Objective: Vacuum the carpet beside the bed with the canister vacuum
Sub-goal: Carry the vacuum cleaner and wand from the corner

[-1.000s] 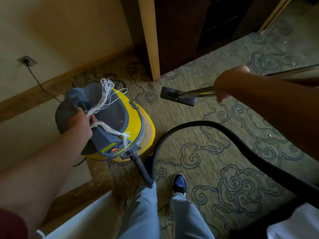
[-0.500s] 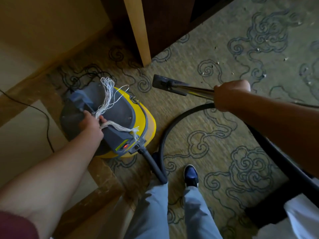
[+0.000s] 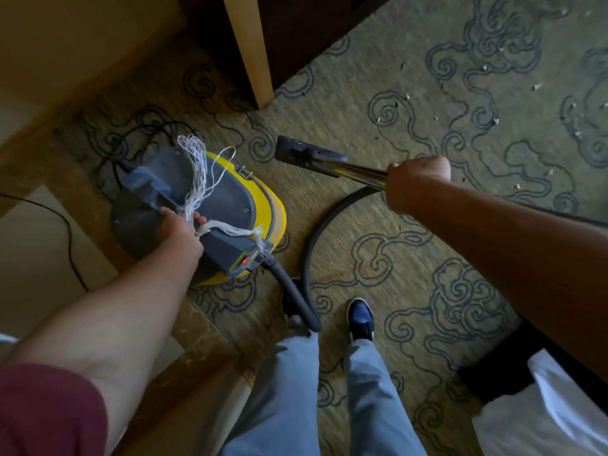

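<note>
Standing on the carpet (image 3: 411,133) near the wall, the bulky, likely heavy canister vacuum (image 3: 227,212) is best lifted by its rigid handle, which the left hand (image 3: 179,232) grips, while the right hand (image 3: 416,179) holds the stiff wand (image 3: 355,171).

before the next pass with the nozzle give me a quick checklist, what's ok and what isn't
1. Left hand grips the grey handle of the canister vacuum: ok.
2. Right hand grips the metal wand: ok.
3. Power on: ok, a red light glows on the canister.
4. Hose clear of the feet: not ok, it loops beside the left shoe and close to the blue shoe.
5. Power cord free: cannot tell, it lies bunched behind the canister.
6. Nozzle flat on the carpet: cannot tell. White debris still lies ahead to the right.
</note>
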### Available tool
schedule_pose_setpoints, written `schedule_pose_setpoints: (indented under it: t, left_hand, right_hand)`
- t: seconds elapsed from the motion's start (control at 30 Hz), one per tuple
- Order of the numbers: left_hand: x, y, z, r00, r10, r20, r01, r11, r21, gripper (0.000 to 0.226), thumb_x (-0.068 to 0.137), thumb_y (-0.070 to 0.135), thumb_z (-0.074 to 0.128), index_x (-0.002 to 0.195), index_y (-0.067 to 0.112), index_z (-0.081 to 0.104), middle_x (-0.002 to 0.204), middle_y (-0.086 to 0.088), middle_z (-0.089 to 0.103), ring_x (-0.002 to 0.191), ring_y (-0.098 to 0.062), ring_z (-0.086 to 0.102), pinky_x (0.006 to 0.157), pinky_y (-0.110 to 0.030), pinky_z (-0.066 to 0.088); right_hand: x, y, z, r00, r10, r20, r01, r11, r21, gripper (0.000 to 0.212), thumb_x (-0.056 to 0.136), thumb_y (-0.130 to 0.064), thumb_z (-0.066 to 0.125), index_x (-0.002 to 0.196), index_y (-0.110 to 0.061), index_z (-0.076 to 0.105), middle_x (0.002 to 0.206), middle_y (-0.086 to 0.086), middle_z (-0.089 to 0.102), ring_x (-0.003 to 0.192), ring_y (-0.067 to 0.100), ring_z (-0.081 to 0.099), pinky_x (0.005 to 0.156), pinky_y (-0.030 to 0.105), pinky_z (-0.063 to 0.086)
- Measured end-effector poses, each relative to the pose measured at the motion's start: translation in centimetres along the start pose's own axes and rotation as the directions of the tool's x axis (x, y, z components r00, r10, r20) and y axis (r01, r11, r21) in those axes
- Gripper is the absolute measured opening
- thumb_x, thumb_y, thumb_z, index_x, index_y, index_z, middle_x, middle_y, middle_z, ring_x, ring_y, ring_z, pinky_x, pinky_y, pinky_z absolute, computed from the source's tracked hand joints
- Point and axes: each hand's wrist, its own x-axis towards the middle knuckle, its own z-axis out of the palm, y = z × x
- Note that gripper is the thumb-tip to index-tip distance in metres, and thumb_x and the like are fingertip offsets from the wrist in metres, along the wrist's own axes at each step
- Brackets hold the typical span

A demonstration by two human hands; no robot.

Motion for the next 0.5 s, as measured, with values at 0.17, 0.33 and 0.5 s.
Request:
schedule_pose_setpoints:
  t: [0.17,0.33,0.5]
  left_hand:
    - [-0.3,-1.3,0.0,0.999,-0.041,-0.006,0.041,0.996,0.075,0.058,0.104,0.05,0.028,0.073,0.01,0.056,0.071,-0.001,0.057,0.053,-0.013,0.056,0.044,-0.023,0.049]
    - [-1.3,-0.9,-0.7,0.996,0.058,0.071,-0.081,0.918,0.387,0.037,0.105,0.014,0.036,0.07,0.01,0.046,0.073,0.0,0.051,0.047,-0.007,0.056,0.039,-0.013,0.043]
    - [-2.7,-0.1,-2.0,0.991,0.003,0.132,-0.061,0.895,0.442,0.02,0.09,0.029,0.052,0.08,0.014,0.06,0.077,-0.003,0.061,0.059,-0.017,0.054,0.052,-0.026,0.043]
  right_hand:
    - [-0.5,-0.1,-0.7,0.999,0.004,0.032,-0.004,1.0,0.001,0.03,0.089,-0.019,0.053,0.118,-0.016,0.06,0.102,0.003,0.066,0.095,0.026,0.063,0.081,0.036,0.054]
    - [-1.5,0.1,-0.5,0.999,0.002,0.039,-0.001,1.0,-0.019,0.029,0.09,-0.02,0.053,0.117,-0.016,0.059,0.097,0.002,0.065,0.089,0.025,0.064,0.078,0.035,0.054]
    - [-3.3,0.9,-0.4,1.0,0.0,0.012,0.0,1.0,-0.011,0.03,0.091,-0.018,0.05,0.12,-0.015,0.058,0.102,0.002,0.065,0.092,0.025,0.064,0.077,0.035,0.054]
